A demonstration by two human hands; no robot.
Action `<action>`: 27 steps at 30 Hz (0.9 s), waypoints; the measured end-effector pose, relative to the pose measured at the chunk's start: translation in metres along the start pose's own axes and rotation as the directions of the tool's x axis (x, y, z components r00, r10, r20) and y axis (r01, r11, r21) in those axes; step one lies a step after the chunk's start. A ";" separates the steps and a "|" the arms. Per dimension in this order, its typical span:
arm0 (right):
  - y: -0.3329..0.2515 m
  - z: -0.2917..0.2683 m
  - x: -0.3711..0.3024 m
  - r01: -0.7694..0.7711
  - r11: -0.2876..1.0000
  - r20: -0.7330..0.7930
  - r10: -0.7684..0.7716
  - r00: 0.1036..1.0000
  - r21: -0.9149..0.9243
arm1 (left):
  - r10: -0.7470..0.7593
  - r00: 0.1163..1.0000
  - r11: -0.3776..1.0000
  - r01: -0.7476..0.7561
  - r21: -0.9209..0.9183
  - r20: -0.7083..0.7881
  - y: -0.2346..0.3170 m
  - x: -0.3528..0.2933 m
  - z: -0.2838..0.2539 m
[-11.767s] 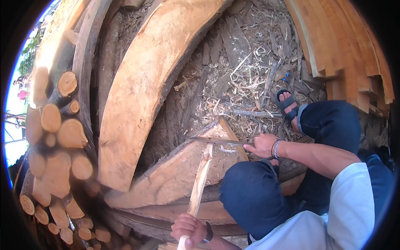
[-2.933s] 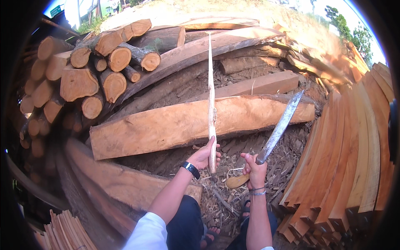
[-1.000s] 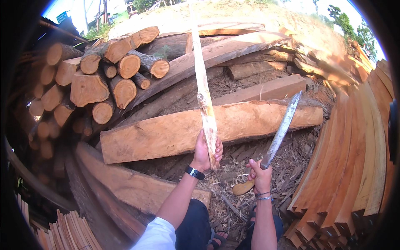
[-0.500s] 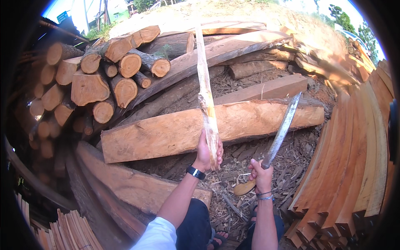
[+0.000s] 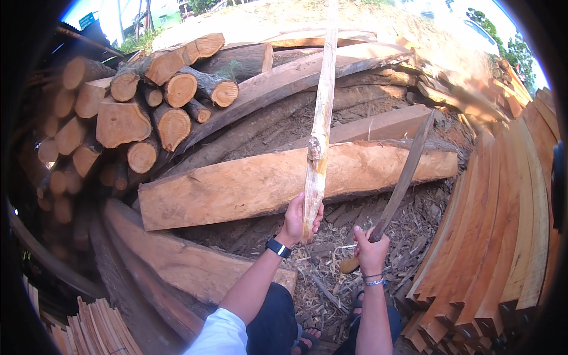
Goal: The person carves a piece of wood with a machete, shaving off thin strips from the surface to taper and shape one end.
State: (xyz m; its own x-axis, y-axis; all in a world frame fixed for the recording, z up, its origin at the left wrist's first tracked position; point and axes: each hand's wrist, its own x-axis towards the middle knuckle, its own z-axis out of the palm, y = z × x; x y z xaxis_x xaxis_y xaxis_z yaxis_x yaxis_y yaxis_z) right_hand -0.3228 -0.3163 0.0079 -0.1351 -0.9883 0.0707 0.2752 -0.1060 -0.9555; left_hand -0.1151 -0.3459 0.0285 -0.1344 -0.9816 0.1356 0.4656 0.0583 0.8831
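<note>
A stack of curved sawn planks (image 5: 509,225) is fanning down the right side, their orange faces standing on edge. To the left, a pile of round logs (image 5: 136,112) is showing its cut ends, and long bark-edged slabs are running across behind it. A broad pale slab (image 5: 248,186) is lying across the middle, with a darker slab (image 5: 177,266) sloping below it toward the person's knees. A bundle of thin wood strips (image 5: 97,328) is sitting in the lower left corner. Wood chips and shavings (image 5: 331,278) are covering the ground between the slabs and the planks.

The left hand (image 5: 299,218) is wrapping its fingers fully around the lower end of a long peeled stick (image 5: 319,127), holding it nearly upright so that it is reaching past the top of the view; a knot is showing partway up. A dark watch (image 5: 278,247) is sitting on that wrist. The right hand (image 5: 371,248) is gripping tight around the handle of a long machete (image 5: 405,177), whose blade is slanting up and to the right, apart from the stick.

At the far upper left, a small green rectangular sign (image 5: 87,19) is standing against the sky; its lettering is too small to tell.
</note>
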 end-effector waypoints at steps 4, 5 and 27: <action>0.005 -0.002 0.003 0.087 0.993 -0.039 -0.090 0.995 -0.075 | 0.001 0.999 0.996 0.002 -0.092 0.037 -0.001 -0.001 0.008; 0.005 -0.003 0.003 0.089 0.993 -0.041 -0.093 0.995 -0.083 | -0.007 0.999 0.996 0.010 -0.092 0.031 -0.002 0.000 0.008; 0.004 -0.004 0.003 0.048 0.998 -0.038 -0.050 0.998 -0.040 | 0.060 0.992 0.990 -0.044 0.137 -0.115 -0.014 0.011 -0.005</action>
State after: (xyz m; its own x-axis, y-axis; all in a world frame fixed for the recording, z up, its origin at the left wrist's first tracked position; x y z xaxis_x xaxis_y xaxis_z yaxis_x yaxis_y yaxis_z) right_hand -0.3260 -0.3189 0.0033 -0.1844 -0.9770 0.1071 0.2298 -0.1488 -0.9618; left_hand -0.1187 -0.3580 0.0156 -0.0048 -0.9907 0.1363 0.3467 0.1262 0.9294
